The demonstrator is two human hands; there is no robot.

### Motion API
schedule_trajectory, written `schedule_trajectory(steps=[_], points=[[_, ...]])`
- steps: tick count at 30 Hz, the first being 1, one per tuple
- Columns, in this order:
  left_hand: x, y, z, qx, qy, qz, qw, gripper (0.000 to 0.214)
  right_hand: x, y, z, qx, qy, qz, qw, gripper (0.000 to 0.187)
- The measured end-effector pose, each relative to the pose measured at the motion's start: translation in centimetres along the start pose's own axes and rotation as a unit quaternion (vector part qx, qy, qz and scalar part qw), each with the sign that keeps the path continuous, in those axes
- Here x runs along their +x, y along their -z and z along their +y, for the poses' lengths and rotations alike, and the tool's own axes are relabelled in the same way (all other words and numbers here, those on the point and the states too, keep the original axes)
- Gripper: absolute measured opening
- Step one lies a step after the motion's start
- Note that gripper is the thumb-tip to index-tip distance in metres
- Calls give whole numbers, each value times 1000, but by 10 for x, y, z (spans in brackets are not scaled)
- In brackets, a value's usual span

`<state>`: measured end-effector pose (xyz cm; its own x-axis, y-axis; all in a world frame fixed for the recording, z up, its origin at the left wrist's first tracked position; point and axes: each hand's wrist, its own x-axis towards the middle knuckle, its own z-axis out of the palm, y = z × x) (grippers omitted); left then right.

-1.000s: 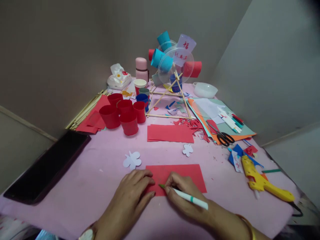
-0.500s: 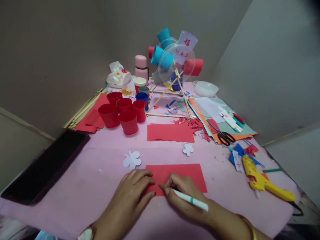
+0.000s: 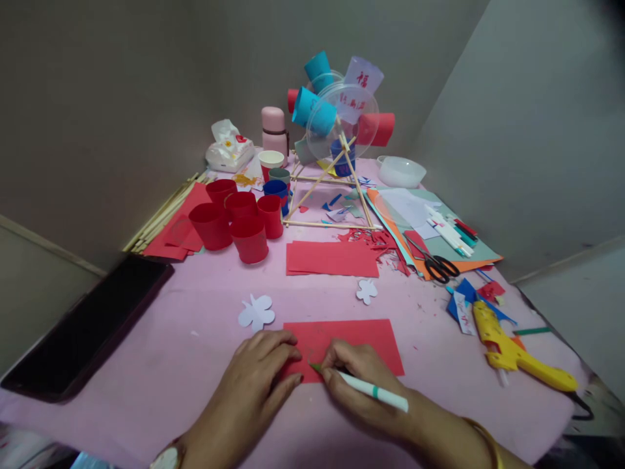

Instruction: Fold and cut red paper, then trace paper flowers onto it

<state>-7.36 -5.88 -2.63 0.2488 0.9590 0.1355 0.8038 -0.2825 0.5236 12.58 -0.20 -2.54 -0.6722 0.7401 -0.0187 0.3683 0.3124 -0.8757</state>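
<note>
A red paper rectangle [image 3: 364, 339] lies on the pink tabletop [image 3: 185, 352] close to me. My left hand [image 3: 258, 381] rests flat on its left end, fingers stretched out and together. My right hand [image 3: 359, 384] is closed on a white pen with a green tip [image 3: 371, 389], and the tip touches the red paper just right of my left fingertips. Two white flower-shaped cut-outs, a larger one [image 3: 256, 312] and a smaller one [image 3: 366, 290], lie just beyond the paper.
Further back are a second red paper strip [image 3: 332, 258], several red paper cups [image 3: 232, 221], and a stick-framed wheel of paper cups [image 3: 336, 117]. Scissors [image 3: 437, 266], markers and coloured sheets lie at the right, a yellow glue gun [image 3: 512, 355] near the right edge, a black tablet [image 3: 88, 326] at left.
The pen tip has shifted very slightly on the red paper. Both hands otherwise stay where they were; the view has tilted a little.
</note>
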Motion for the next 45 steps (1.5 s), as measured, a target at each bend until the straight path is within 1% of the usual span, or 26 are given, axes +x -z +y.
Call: schedule_trajectory(steps=[7,13,27,38,45], points=[[-1,0,-1,1,0,3,1000,12,-2,2,-2,1,-14,-7,1000,8],[-1,1,-1,8,-5,18,1000,12,-3,4,-1,5,-18,-10,1000,8],[0,2,0,9,-2,12,1000,11,-4,4,2,19,-18,2,1000,12],[0,3,1,6,-3,7,1000,12,-3,7,-1,25,-46,3,999,10],[0,2,1,11,-4,14,1000,12,-3,8,-3,39,-58,6,998,9]])
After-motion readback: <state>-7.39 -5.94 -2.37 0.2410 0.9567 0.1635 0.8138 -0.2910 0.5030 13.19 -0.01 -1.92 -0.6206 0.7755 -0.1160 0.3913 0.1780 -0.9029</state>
